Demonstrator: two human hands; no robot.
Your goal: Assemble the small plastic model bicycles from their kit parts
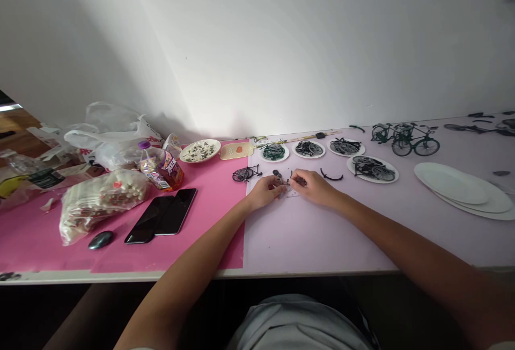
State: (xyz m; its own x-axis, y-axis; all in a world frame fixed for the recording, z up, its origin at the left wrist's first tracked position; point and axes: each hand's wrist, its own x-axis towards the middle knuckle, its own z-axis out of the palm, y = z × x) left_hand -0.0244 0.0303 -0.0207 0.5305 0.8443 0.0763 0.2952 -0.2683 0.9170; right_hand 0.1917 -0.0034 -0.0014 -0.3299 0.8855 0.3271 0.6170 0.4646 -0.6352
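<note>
My left hand [265, 191] and my right hand [314, 187] meet over the pale mat, fingers pinched together on small dark model bicycle parts [286, 182] between them. What exactly each pinch holds is too small to name. A partly built black toy bicycle [243, 174] lies just left of my left hand. A curved black mudguard piece [331, 177] lies just right of my right hand.
Small white plates of dark parts [309, 148] line the back, with finished green toy bicycles [406, 138] and stacked empty plates [462, 190] to the right. On the pink mat [209, 232] lie two phones [163, 214], a bottle [161, 168], bags [100, 197] and a bowl [200, 151].
</note>
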